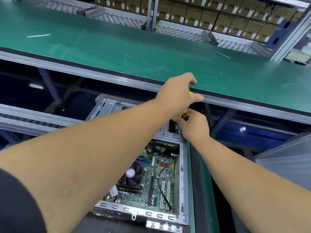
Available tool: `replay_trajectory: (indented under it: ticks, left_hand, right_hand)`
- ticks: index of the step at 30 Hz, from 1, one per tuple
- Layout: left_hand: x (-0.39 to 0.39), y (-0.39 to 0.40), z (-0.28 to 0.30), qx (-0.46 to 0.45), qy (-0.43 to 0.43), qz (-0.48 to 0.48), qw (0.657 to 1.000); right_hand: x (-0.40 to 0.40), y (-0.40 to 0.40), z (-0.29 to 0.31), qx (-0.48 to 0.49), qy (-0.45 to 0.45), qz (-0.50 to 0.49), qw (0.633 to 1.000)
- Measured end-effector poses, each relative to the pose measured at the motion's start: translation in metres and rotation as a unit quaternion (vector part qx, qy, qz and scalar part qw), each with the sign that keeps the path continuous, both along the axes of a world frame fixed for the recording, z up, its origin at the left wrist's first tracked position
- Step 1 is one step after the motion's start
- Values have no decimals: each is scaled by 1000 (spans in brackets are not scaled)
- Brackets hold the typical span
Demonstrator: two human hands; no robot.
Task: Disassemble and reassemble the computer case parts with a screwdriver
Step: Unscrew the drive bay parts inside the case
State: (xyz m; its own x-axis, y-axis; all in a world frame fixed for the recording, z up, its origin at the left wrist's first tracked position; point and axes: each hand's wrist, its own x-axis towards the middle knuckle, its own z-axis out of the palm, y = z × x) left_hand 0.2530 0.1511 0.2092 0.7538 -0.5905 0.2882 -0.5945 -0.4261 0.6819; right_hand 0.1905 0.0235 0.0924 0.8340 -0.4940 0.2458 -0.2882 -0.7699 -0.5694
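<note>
A sliver of bright yellow screwdriver handle (190, 93) peeks out of the left hand (178, 91), with another yellow and dark bit just below, at the right hand's (193, 125) fingertips. Beyond the grip runs a green conveyor belt (134, 47) edged in black and silver. Nearer than the grip, the silver-grey computer case (182, 182) shows a green motherboard (154, 180), a black fan (133, 175) with a purple centre, and white slots. Brown cartons (210, 14) are stacked far behind.

- A green-topped table (191, 174) with a dark edge carries the open computer case (182, 167), which lies on its side with the motherboard (156, 182) facing up.
- Beyond it runs a long green conveyor belt (134, 52) in a metal frame.
- Two thin white strips (38, 35) lie on the belt, well apart.
</note>
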Motion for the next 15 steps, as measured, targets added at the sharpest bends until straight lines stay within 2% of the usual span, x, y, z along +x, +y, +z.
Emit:
replay_trajectory:
  ticks: [4, 9, 12, 15]
  left_hand:
    - [8, -17, 0, 65, -64, 33, 995]
    - [7, -13, 2, 59, -15, -47, 997]
    - [2, -15, 2, 39, 23, -59, 997]
    - [-3, -20, -1, 19, 4, -18, 1000]
  right_hand:
    - [2, 0, 1, 32, -11, 15, 999]
    - [-2, -10, 4, 181, -19, 68, 981]
    - [1, -10, 3, 137, -17, 47, 989]
    - [6, -7, 1, 107, -16, 18, 994]
